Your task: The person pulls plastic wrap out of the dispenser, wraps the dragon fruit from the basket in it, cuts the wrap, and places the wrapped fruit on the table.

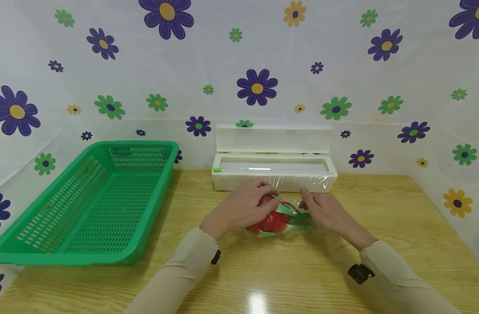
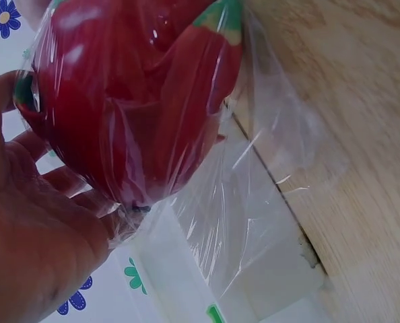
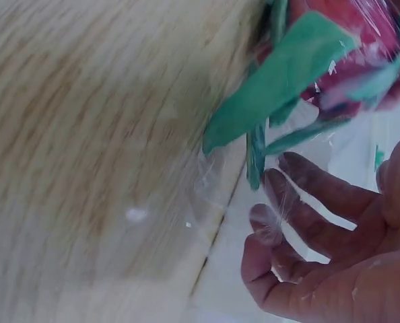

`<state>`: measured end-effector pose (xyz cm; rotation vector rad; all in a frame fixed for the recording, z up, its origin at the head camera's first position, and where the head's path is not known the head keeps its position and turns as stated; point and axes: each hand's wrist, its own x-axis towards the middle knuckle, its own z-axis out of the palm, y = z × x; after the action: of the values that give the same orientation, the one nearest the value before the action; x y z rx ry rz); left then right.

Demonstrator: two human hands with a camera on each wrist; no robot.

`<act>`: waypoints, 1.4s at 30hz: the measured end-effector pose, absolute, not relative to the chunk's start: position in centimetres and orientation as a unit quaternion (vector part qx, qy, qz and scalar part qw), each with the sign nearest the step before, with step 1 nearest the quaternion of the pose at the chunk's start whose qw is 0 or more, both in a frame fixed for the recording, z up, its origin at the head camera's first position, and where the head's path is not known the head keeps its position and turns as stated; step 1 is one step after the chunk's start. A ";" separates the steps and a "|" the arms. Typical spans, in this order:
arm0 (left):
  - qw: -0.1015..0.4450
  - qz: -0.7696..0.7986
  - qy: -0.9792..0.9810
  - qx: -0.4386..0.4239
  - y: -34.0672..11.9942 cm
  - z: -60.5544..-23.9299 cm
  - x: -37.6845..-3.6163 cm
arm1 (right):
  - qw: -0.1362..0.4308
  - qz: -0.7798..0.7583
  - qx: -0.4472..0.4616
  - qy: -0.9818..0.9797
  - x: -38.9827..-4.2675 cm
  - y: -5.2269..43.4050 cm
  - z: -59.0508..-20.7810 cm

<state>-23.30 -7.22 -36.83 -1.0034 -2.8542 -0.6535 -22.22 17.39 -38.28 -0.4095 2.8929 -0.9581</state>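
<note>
Dragon fruit [image 1: 271, 218] under plastic wrap [image 1: 302, 185], on table [image 1: 380, 226]. My left hand [image 1: 241, 207] cups the fruit, fingers curled; right hand [image 1: 325, 211] presses wrap, fingers loosely spread.

We see the dragon fruit [image 1: 271, 218] lying on the tabletop [image 1: 263, 279], wrapped in cling film [image 1: 298, 218], just before the film dispenser box [image 1: 273, 172] (its lid stands open behind it). Our left hand [image 1: 239, 208] rests on the fruit's left, our right hand [image 1: 327, 213] at its right. The basket [image 1: 90, 205] sits well apart, far left.
</note>
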 end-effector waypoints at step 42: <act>-0.011 -0.179 -0.926 -0.332 -6.4 -35.8 -24.0 | 0.057 -0.332 -0.146 0.930 -22.4 19.0 -38.5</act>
<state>-23.98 -6.40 -35.77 -1.0492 -2.9316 -0.5649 -22.41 19.00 -38.48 -0.4425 2.8206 -1.0065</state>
